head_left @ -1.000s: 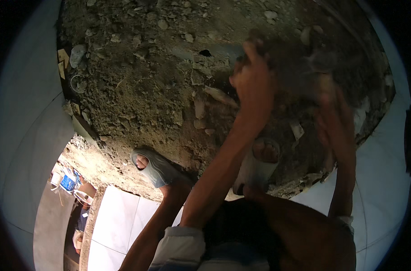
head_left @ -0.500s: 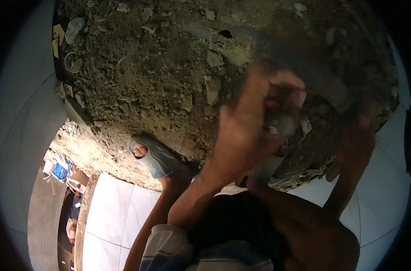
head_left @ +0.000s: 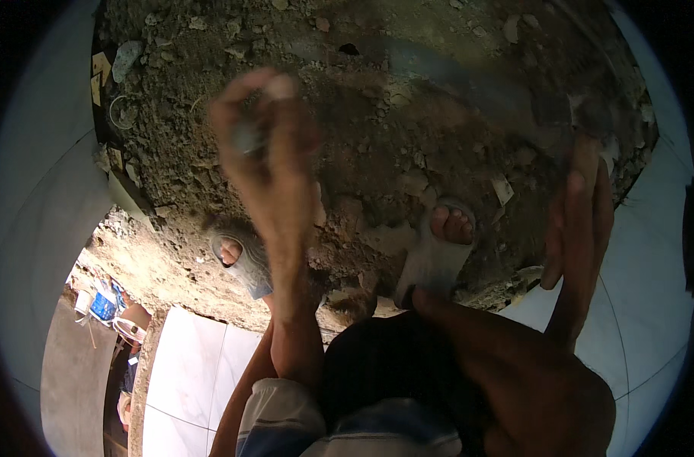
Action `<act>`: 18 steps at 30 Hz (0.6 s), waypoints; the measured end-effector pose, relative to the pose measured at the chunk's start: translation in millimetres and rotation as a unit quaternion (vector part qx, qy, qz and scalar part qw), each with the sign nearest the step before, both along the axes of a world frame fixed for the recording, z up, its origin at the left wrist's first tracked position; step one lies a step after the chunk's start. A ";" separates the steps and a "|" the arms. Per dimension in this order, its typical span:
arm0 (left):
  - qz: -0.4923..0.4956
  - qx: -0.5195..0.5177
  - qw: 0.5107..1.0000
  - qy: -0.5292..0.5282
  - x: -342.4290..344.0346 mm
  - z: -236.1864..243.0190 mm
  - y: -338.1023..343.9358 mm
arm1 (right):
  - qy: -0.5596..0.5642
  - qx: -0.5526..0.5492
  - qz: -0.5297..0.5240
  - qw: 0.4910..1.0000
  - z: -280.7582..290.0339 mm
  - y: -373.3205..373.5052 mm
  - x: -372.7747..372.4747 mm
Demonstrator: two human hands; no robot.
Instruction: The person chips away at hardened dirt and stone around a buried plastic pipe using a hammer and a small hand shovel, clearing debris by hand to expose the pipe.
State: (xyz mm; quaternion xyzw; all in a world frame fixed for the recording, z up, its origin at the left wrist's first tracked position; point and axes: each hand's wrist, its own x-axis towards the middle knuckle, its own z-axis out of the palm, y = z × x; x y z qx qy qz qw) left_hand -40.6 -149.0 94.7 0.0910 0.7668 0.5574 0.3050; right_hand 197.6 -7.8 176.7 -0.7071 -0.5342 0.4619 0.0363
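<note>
My left hand [head_left: 267, 129] is raised over the dug-up soil, smeared by motion. Its fingers are curled around a small rounded grey-white object [head_left: 248, 139], whose kind I cannot make out. On the right, my right hand [head_left: 582, 217] reaches away from me along the edge of the soil, some fingers stretched out. Its far end meets a blurred dark shape [head_left: 591, 114], so whether it grips anything is unclear. A long blurred grey shape [head_left: 469, 84], perhaps a pipe, runs across the soil [head_left: 172, 175] between the hands.
My feet in grey slip-on sandals [head_left: 438, 255] stand on the near soil edge. Pale tiles [head_left: 183, 365] border the pit on several sides. Stones, broken bits and a thin wire loop [head_left: 122, 112] lie at the left; a blue bag [head_left: 103, 305] sits among clutter lower left.
My left hand has swung left and away from me, still closed around the rounded object, uncovering my right foot. My right hand has shifted slightly left; its fingers show more clearly.
</note>
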 end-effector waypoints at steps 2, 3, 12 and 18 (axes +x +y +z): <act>-0.118 0.048 0.992 -0.006 32.7 5.9 40.7 | 0.003 0.041 -0.017 0.999 0.0 3.1 2.1; -0.177 0.082 0.981 -0.019 53.5 6.6 64.0 | -0.002 0.068 -0.029 0.997 -0.4 3.2 9.7; -0.325 0.148 0.885 0.299 160.7 -89.7 85.0 | 0.040 0.057 -0.043 0.997 9.9 4.3 44.5; -0.262 0.124 0.909 0.300 167.2 -94.4 105.5 | -0.017 0.072 -0.041 0.996 14.0 8.8 43.9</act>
